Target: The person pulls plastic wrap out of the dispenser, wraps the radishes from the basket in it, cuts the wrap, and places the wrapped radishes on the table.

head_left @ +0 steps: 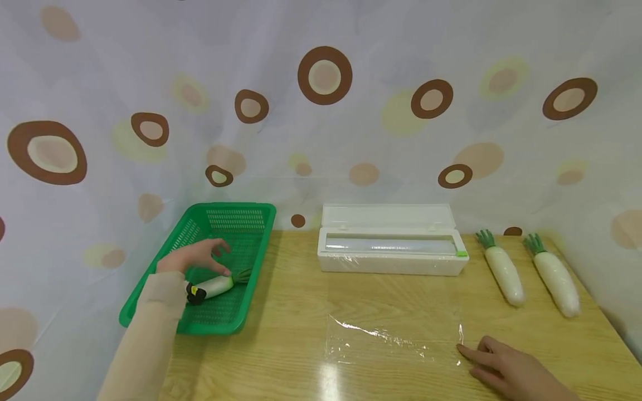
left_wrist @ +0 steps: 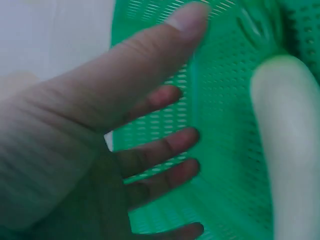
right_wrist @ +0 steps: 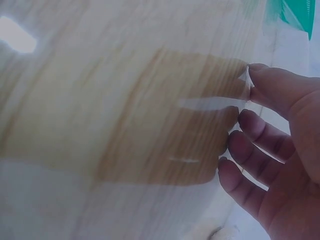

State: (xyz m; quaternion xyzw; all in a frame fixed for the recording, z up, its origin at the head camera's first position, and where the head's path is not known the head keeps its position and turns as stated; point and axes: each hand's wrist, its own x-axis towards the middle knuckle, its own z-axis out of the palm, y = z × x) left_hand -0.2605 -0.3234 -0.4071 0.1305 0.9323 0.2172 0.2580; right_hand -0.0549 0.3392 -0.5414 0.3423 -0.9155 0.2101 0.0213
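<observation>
Inside the green basket (head_left: 247,312), a white radish (head_left: 217,286) with green leaf stubs lies on the floor. My left hand (head_left: 198,257) hovers over this radish, thumb and fingers spread apart. From the left wrist view, a gap shows between the fingers and the radish (left_wrist: 290,130). A sheet of clear plastic wrap (head_left: 386,334) stretches from the white dispenser box (head_left: 391,264) toward the front of the table. My right hand (head_left: 519,367) pinches the wrap's right front edge between thumb and index finger; the other fingers are loosely bent near the tabletop.
Two more radishes lie to the right of the box, a nearer-in one (head_left: 504,275) and an outer one (head_left: 557,284); both look shiny. The box lid (head_left: 388,215) stands raised against the patterned curtain (head_left: 371,139) behind the wooden table (head_left: 281,345).
</observation>
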